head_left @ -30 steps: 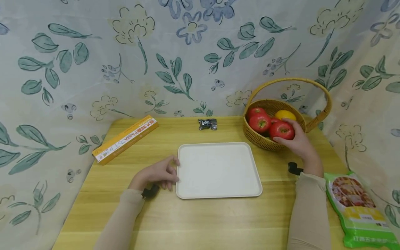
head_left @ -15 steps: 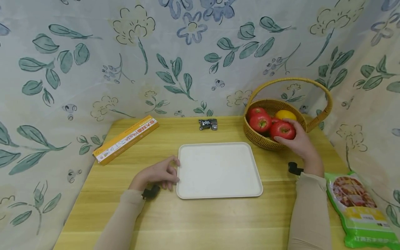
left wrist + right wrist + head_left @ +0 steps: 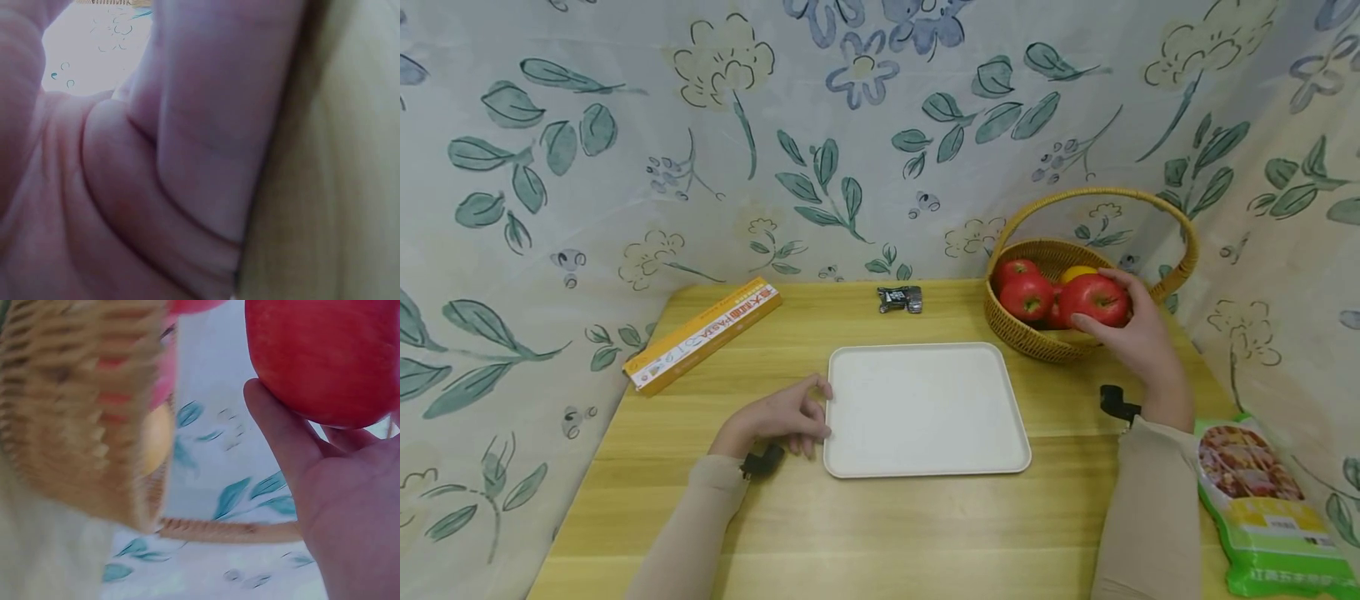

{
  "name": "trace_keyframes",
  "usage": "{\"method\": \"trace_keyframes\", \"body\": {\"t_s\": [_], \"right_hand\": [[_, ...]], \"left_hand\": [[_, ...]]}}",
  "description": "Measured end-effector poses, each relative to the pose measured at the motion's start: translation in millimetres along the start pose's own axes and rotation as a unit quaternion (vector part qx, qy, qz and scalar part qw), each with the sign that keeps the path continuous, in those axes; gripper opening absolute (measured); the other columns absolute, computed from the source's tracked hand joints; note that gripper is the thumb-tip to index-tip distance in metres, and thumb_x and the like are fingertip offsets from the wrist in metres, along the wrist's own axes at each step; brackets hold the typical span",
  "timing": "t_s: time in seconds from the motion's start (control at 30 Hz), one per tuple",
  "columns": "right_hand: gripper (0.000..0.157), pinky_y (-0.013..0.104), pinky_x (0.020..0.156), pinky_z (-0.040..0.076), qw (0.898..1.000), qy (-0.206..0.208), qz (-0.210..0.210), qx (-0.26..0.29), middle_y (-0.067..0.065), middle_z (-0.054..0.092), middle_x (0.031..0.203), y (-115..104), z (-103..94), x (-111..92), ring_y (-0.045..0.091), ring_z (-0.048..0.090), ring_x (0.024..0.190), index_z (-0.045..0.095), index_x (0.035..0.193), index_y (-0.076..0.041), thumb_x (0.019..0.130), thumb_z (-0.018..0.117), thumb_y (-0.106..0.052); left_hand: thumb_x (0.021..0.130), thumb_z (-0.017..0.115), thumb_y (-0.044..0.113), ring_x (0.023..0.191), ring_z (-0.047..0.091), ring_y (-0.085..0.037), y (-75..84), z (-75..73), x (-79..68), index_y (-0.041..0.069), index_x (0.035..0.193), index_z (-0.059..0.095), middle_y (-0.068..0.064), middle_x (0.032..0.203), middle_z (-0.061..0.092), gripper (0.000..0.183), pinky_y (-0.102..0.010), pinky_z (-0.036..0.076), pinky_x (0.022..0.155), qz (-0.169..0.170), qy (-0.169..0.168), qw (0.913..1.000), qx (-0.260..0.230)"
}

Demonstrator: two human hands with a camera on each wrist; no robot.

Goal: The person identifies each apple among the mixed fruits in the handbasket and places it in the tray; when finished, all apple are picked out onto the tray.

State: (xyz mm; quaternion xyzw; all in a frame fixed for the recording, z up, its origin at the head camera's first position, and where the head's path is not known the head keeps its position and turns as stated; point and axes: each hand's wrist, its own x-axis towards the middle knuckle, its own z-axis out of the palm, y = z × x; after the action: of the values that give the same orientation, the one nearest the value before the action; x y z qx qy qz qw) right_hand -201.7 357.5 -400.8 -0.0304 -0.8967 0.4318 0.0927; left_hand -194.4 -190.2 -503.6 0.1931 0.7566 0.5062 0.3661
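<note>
My right hand point(image 3: 1146, 337) grips a red apple point(image 3: 1096, 300) between thumb and fingers, at the right front rim of the wicker basket point(image 3: 1026, 336). In the right wrist view the apple point(image 3: 325, 362) is lifted beside the basket wall point(image 3: 69, 425). Other red apples point(image 3: 1026, 297) and a yellow fruit point(image 3: 1077, 272), partly hidden by the held apple, lie in the basket. My left hand point(image 3: 778, 414) rests at the left edge of the white rectangular tray point(image 3: 925, 408), fingers loosely bent. The left wrist view shows mostly its palm and fingers, with nothing in the palm.
An orange pasta box point(image 3: 703, 335) lies slantwise at the back left. A small black packet point(image 3: 900, 299) is behind the tray. Beside my right forearm lies a green food bag point(image 3: 1266, 508). The basket's tall handle point(image 3: 1097, 192) arches above the fruit.
The right hand has raised the apple from among the fruit and moved slightly right, covering more of the yellow fruit. Left hand and tray stay as they were.
</note>
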Motion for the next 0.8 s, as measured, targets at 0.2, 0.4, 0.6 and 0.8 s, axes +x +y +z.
{"method": "trace_keyframes", "body": {"t_s": [0.2,0.4,0.6,0.8], "right_hand": [[0.083,0.019,0.092,0.05,1.0,-0.001,-0.025,-0.002,0.018,0.038,0.165,-33.3,4.7,-11.6,0.039,0.046,0.137,0.032,0.164,-0.029,0.096,0.08,-0.034],[0.082,0.0,0.084,0.044,0.997,-0.03,-0.068,0.024,0.014,0.04,0.161,-54.9,21.0,-14.2,0.033,0.048,0.134,0.037,0.161,-0.022,0.093,0.083,-0.024],[0.076,0.039,0.105,0.055,0.992,-0.065,-0.106,0.025,0.014,0.045,0.159,-71.6,47.1,-12.1,0.04,0.049,0.138,0.043,0.156,-0.021,0.092,0.084,-0.021],[0.077,0.073,0.109,0.048,0.985,-0.114,-0.13,0.01,0.017,0.049,0.157,-82.1,85.4,-8.8,0.044,0.05,0.137,0.045,0.154,-0.019,0.09,0.086,-0.027]], "left_hand": [[0.096,0.077,0.015,0.058,0.071,-0.016,-2.2,-0.7,0.4,0.008,0.135,0.037,-0.007,0.081,0.074,0.056,-0.026,0.056,0.051,0.003,-0.001,1.0,0.004],[0.095,0.079,0.015,0.058,0.071,-0.016,-1.5,-0.7,0.0,0.01,0.135,0.039,-0.008,0.081,0.074,0.056,-0.026,0.056,0.051,0.002,0.001,1.0,0.002],[0.096,0.079,0.016,0.058,0.072,-0.017,0.0,-0.1,-0.2,0.01,0.134,0.039,-0.009,0.081,0.075,0.056,-0.026,0.056,0.051,0.001,0.005,1.0,0.0],[0.096,0.079,0.017,0.059,0.072,-0.017,-1.1,0.4,-0.3,0.011,0.134,0.04,-0.008,0.082,0.074,0.056,-0.026,0.056,0.051,-0.002,0.007,1.0,-0.002]]}}
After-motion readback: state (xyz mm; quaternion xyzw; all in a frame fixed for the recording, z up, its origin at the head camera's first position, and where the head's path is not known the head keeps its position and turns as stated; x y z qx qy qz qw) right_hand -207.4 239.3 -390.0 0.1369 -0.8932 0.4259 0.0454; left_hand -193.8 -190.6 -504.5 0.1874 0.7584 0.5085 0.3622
